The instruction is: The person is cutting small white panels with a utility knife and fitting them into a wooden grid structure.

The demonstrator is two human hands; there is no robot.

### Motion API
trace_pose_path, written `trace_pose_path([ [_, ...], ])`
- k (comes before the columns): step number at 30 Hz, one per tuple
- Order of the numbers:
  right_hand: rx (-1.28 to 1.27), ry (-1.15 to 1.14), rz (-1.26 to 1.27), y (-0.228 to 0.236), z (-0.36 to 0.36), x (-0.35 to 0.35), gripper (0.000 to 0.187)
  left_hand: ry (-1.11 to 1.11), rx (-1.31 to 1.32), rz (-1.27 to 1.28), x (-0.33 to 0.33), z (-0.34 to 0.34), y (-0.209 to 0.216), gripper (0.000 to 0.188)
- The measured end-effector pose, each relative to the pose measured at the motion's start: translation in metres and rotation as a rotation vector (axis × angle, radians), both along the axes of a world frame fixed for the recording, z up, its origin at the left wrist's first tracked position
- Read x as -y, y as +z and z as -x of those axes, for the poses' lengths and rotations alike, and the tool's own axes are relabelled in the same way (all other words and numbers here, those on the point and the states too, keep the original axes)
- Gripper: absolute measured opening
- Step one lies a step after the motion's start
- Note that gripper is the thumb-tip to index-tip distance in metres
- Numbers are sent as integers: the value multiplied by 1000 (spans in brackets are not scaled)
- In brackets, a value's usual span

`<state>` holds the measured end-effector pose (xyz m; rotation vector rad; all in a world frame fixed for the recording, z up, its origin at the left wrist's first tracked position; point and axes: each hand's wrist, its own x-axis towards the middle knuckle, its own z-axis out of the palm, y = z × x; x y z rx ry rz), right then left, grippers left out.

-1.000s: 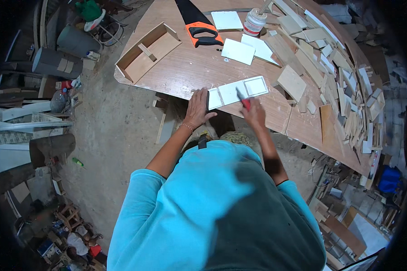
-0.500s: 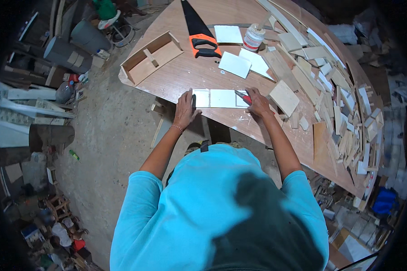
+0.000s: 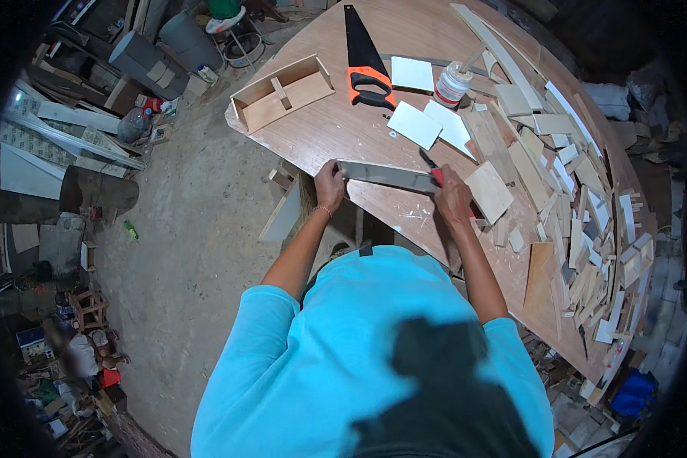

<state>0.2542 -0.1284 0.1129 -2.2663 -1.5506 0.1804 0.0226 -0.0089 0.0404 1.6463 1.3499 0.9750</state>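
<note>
Panel (image 3: 389,176) is tipped up on a long edge just inside the table's (image 3: 359,137) near edge, white-ish face toward the person. Can't tell if its lower edge actually rests on the table or is slightly lifted, tbh.

Left hand (image 3: 329,185) has its left end pinched, fingers curled in with no slack. Right hand (image 3: 453,197) is mostly closed around a red-handled knife (image 3: 437,176), blade poking out toward the far edge, and looks like it's steadying the panel's right end too.

Doing this bit well, imo: keep both ends level so it doesn't twist, and keep that blade aimed away from the left fingers and off the face. Honestly, parking the knife first would give the right hand a better grip.

Room's decent: box (image 3: 304,90) by the left corner, saw (image 3: 371,85) and jar (image 3: 451,85) toward the far edge, scraps (image 3: 524,166) crowding the right edge, so turn it leftward if needed.
</note>
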Motion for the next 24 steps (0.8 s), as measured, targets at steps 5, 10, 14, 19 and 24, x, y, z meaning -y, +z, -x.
trace_pose_path([
  [5, 5, -34, 49, -29, -4, 8, 23, 22, -19, 95, 3, -4, -1, 20],
  [10, -32, -73, 71, -31, -8, 3, 27, 21, 5, 115, -1, -8, -2, 18],
  [14, -108, -83, 165, -31, -14, 3, 33, 29, 68, 149, -4, -10, -3, 20],
  [19, -191, -108, 208, -46, -23, 9, 37, -52, 220, 193, -9, -11, -7, 31],
  [24, -257, -152, 143, -67, -20, 19, 32, 46, 612, 522, 9, -27, -18, 53],
])
